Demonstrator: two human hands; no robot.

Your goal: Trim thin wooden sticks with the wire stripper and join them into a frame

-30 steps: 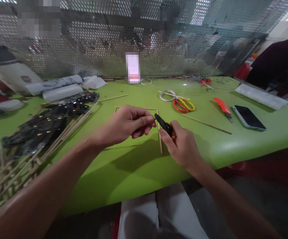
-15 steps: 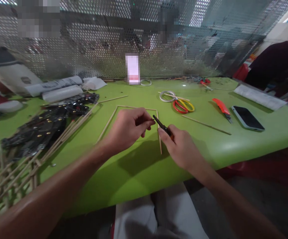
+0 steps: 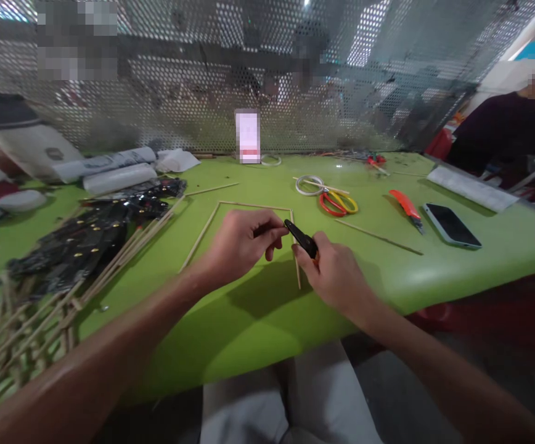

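My right hand (image 3: 339, 271) is closed round a black pliers-like tool (image 3: 303, 238), of which a bit of orange handle shows. The tool's tip points up and to the left, meeting the fingertips of my left hand (image 3: 246, 240). That hand is closed in a pinch; whatever lies between its fingers is too small to make out. Below both hands, thin wooden sticks (image 3: 254, 205) lie on the green tabletop (image 3: 249, 333), forming three sides of a frame. My left hand and forearm hide part of it.
Scissors (image 3: 339, 202) and a roll of wire (image 3: 309, 185) lie beyond my right hand. A loose stick (image 3: 378, 236), an orange cutter (image 3: 405, 208) and a phone (image 3: 452, 225) are farther right. Bundled sticks (image 3: 124, 259) and black plastic (image 3: 77, 246) occupy the left. A person (image 3: 503, 132) is at far right.
The tool in my right hand has turned slightly, showing more of its broad black side, its tip still at my left fingertips. The whole view has shifted a little.
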